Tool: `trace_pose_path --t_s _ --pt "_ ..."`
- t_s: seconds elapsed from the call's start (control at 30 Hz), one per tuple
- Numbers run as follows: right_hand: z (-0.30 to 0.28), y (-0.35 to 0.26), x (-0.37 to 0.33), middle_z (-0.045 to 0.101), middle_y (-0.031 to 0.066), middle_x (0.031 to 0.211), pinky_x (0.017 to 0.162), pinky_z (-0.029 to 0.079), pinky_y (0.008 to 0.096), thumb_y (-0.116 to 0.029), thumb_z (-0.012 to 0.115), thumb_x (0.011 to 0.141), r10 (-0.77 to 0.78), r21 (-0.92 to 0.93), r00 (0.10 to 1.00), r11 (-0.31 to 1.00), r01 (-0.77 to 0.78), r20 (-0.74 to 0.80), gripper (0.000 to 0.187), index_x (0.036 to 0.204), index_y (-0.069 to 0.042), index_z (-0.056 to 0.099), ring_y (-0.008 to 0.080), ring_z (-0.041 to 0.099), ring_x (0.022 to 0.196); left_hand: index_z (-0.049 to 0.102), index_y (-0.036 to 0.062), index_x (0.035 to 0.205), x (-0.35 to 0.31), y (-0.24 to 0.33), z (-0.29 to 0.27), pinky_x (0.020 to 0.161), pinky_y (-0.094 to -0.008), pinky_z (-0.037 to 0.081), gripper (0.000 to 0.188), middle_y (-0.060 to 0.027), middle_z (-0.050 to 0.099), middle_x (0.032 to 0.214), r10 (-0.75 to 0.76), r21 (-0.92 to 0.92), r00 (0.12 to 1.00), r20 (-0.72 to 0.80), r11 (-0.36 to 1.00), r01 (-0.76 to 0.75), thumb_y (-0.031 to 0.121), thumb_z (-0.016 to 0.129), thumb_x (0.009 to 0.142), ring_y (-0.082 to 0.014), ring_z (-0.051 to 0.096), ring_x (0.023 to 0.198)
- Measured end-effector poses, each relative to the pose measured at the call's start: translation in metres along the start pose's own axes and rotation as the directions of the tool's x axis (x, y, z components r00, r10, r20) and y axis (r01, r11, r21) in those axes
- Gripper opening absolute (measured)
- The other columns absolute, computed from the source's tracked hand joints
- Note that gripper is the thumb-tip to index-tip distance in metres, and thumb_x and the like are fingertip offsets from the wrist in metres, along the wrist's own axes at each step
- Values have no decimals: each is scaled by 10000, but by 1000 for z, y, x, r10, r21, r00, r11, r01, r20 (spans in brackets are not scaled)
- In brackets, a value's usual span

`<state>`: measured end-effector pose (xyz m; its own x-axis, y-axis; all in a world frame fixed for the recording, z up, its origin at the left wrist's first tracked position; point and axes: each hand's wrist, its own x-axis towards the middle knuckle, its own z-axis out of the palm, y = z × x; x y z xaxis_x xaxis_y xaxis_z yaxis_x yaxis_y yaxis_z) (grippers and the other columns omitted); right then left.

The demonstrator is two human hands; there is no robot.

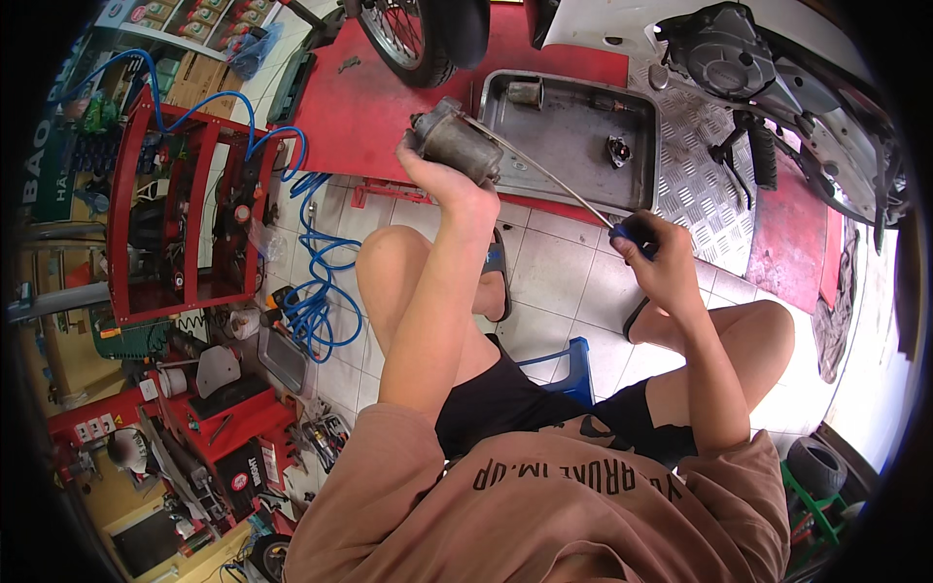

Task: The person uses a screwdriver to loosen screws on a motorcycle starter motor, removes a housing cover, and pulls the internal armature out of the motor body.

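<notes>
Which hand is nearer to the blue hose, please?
Left: the left hand is right of the blue hose; the right hand is farther right, holding the screwdriver.

A wide fisheye looks down from the head, close above the brown shirt (544, 520), facing the red platform (340, 126).

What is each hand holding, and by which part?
The left hand holds a grey metal cylinder by its near-left side; the right hand holds a screwdriver by its blue handle.

- I see strong light from the right whitening the floor tiles (792, 391).
- My view's edges curve into black.
- The middle looks fairly sharp.
</notes>
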<state>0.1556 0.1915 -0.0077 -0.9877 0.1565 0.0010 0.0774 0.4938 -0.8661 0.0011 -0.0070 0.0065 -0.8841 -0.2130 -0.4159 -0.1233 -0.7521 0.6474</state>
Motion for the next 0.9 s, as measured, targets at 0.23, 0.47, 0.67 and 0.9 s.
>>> trace_pose_path --t_s 0.23,0.47,0.67,0.9 --pt "6 -14 2 606 126 612 577 477 310 -98 711 807 -54 -41 992 998 49 -118 160 834 43 642 213 600 556 587 202 1031 1 0 -2 799 -314 475 427 35 605 1026 19 -11 1000 18 1000 -19 546 381 883 -134 578 946" --pt "-6 3 2 623 112 711 619 494 286 -102 785 720 136 -36 987 990 -133 84 299 905 45 602 169 608 645 578 192 1048 3 2 -1 814 -325 476 428 24 599 1032 19 -29 1000 -21 999 -20 535 377 890 -145 573 957" --pt "-4 -16 1 642 134 735 651 505 299 -83 802 659 -88 -24 992 996 86 -88 309 850 30 587 203 614 636 569 190 1077 5 4 -6 832 -330 472 445 16 589 1076 10 -15 1000 -26 1000 -10 543 368 893 -150 565 987" --pt "-6 6 4 670 183 767 657 510 334 -78 749 767 -10 -42 997 999 6 -82 210 915 31 646 272 653 650 588 146 992 36 -15 -11 774 -360 517 443 -28 644 943 52 -42 998 39 998 -50 495 326 916 -193 630 852"
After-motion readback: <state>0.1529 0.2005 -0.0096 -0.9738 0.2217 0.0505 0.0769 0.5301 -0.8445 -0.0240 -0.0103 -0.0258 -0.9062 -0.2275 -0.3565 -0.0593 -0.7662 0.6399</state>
